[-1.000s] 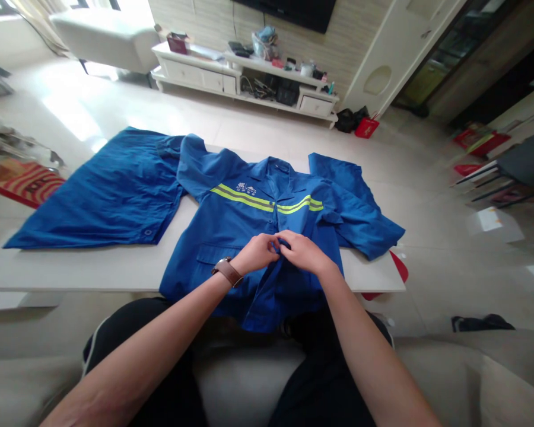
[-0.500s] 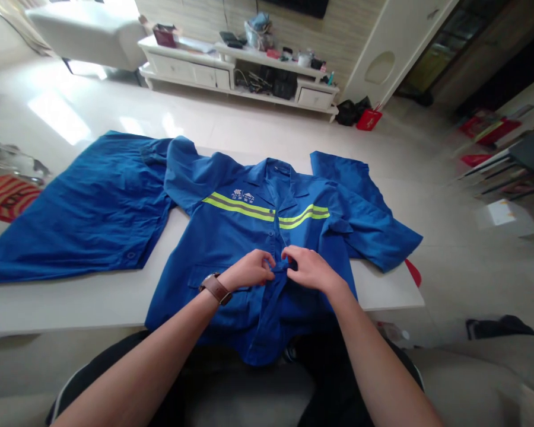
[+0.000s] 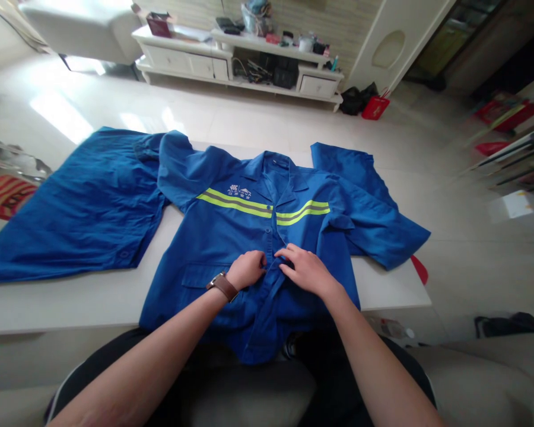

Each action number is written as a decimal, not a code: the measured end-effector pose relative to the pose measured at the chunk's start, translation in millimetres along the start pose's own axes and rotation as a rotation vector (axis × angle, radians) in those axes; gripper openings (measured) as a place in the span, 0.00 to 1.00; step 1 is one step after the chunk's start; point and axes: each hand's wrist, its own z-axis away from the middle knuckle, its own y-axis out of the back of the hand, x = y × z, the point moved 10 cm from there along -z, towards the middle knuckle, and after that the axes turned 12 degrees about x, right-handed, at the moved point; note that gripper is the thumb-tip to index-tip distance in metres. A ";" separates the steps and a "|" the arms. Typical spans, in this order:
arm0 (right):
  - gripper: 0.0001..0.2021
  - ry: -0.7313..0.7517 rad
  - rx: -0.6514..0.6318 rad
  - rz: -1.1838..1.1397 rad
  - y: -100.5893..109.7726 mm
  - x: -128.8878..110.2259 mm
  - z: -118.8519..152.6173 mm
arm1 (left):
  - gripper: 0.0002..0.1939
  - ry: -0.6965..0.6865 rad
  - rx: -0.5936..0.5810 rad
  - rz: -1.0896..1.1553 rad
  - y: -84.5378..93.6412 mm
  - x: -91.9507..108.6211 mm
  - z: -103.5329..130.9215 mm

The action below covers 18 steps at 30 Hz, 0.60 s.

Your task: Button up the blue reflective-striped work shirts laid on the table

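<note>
A blue work jacket [image 3: 231, 237] with yellow-green reflective stripes lies front up, collar away from me, its lower hem hanging over the table's near edge. My left hand [image 3: 248, 268], with a brown-strapped watch on the wrist, is closed at the button edge in the middle of the jacket, fingertips pinching the placket. Just right of it, my right hand [image 3: 303, 268] rests over the other front edge, fingers bent and somewhat apart, touching the cloth. Buttons show on the placket above my hands. The button between my fingers, if any, is hidden.
Blue trousers [image 3: 84, 207] lie at the left on the white table [image 3: 71, 305]. More folded blue cloth [image 3: 342, 157] is by the right sleeve. Beyond the floor stands a white TV cabinet [image 3: 182, 62]. A red bag [image 3: 375, 107] is on the floor at its right.
My left hand has drawn in and turned more closed at the placket. My right hand has shifted slightly left and flattened onto the cloth. The view has moved a little.
</note>
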 end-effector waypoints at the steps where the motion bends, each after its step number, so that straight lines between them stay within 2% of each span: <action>1: 0.14 -0.003 0.008 0.012 -0.2 -0.2 0.5 | 0.08 -0.022 0.016 -0.032 0.0 3.1 1.8; 7: 0.15 0.014 0.046 0.075 -0.1 -9.0 1.0 | 0.12 -0.024 0.065 -0.056 9.5 9.2 13.1; 13: 0.14 0.056 0.055 0.110 -2.0 -24.4 -2.5 | 0.10 0.011 0.104 0.327 22.0 10.0 18.8; 18: 0.14 0.093 0.042 0.106 -10.2 -32.1 -6.4 | 0.09 0.119 0.022 0.644 5.7 -2.6 17.6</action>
